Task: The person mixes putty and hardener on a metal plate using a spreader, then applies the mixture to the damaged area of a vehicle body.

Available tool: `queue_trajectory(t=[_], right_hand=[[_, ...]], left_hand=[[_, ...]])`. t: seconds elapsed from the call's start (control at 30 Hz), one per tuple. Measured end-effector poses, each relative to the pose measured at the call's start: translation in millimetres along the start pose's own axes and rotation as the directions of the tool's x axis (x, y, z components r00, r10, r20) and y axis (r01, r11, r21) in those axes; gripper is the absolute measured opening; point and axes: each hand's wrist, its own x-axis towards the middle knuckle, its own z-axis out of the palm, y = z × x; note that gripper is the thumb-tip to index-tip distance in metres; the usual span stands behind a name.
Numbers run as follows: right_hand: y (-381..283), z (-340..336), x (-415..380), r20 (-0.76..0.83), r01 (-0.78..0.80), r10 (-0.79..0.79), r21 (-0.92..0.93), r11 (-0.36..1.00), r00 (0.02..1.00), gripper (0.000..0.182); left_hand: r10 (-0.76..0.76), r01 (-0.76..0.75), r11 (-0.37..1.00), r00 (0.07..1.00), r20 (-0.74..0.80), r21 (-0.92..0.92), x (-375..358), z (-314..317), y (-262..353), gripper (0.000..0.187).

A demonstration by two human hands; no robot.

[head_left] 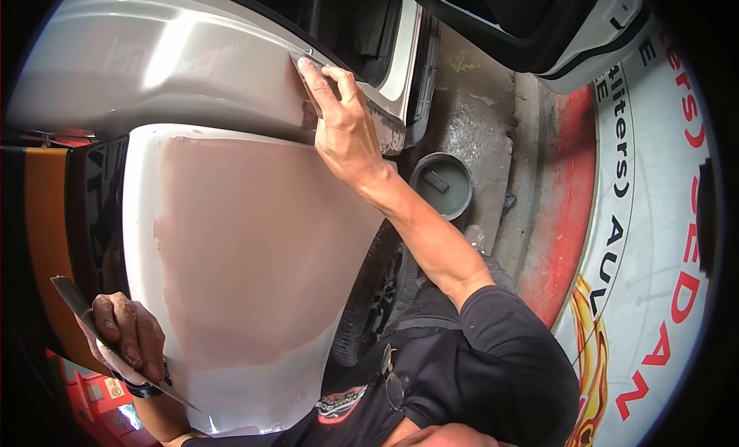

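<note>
My left hand (129,331) is at the lower left, its fingers closed on a thin, curved sheet of sandpaper (71,299), dark grey at one end and paler below. Near it lies the edge of a white car panel (246,224) with a broad brownish-grey patch. Farther up, my right hand (342,120) reaches over the gap beside that panel. Its fingers are stretched out, the tips touching the silver-beige bodywork (223,70) just below the window. A darker strip shows along the fingers; the palm side is hidden.
A bucket (441,187) of greyish water stands on the wet ground, a dark block in it. A tyre (366,293) sits below the panel. A red-painted kerb (566,208) and a printed banner (654,216) run along the right. Another vehicle part (570,55) juts in at top right.
</note>
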Motion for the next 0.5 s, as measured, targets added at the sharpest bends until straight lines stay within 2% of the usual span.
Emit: queue_trajectory(t=[0.13, 0.27, 0.5], right_hand=[[-2, 1, -1, 0.018, 0.003, -0.004, 0.028, 1.000, 1.000, 0.073], [-8, -7, -15, 0.109, 0.051, -0.051, 0.002, 0.999, 0.993, 0.082], [-16, -9, -38, 0.176, 0.099, -0.102, 0.023, 0.995, 0.979, 0.093]], left_hand=[[-0.012, 0.013, 1.000, 0.999, 0.032, -0.011, 3, -3, 0, 0.022], [-0.017, 0.018, 1.000, 0.998, 0.052, -0.015, 4, -4, 0, 0.023], [0.031, -0.031, 1.000, 0.999, -0.030, -0.001, 1, 0, -4, 0.033]])
